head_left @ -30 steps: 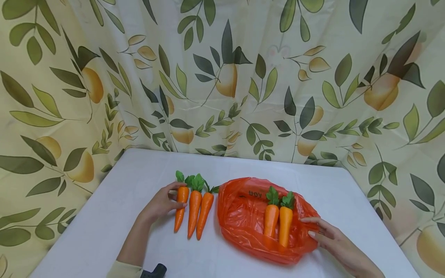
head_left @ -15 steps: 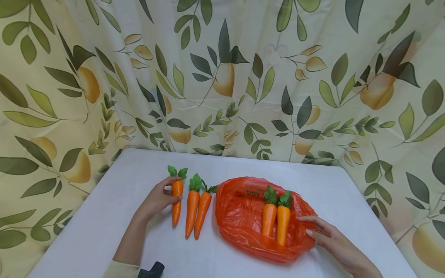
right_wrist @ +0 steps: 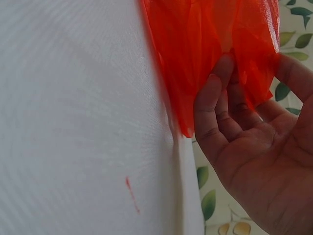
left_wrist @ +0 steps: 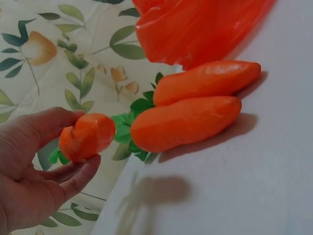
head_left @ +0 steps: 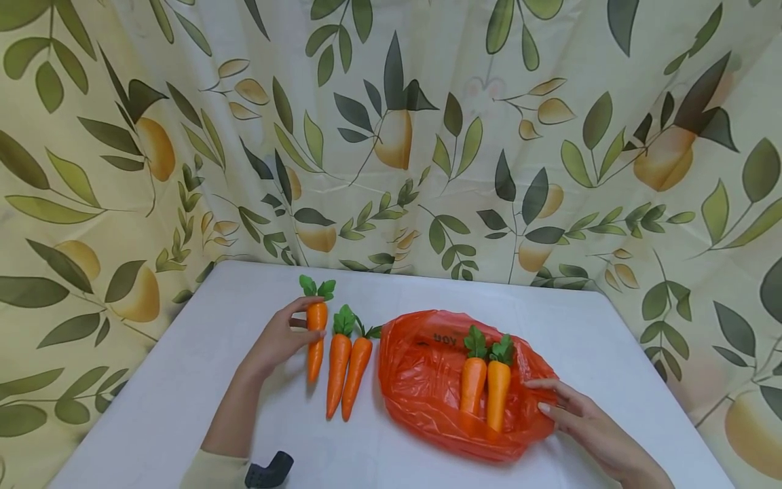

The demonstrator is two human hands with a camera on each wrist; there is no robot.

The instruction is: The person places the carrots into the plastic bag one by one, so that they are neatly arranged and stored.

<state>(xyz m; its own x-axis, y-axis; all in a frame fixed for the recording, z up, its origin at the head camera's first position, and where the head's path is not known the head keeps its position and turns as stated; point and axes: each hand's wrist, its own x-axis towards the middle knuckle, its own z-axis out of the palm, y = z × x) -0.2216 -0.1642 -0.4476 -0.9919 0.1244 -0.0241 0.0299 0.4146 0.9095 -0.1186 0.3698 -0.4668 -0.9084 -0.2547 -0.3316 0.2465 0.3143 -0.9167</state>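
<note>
Here — white tbl (head_left: 366, 455) under bag (head_left: 421, 380); leaf-print curtain (head_left: 391, 204).

Red bag (head_left: 421, 387), edge in right grip (head_left: 577, 418), carrot pair (head_left: 497, 394) inside; two carrots (head_left: 339, 370) beside; orange carrot (head_left: 317, 315) in left grip (head_left: 286, 337).

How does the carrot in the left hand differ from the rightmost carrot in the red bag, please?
The held carrot is raised in the left hand, while the bagged carrot lies in the red bag. The held carrot is a deeper orange; the bagged carrot looks yellower. Both have green leafy tops.
</note>
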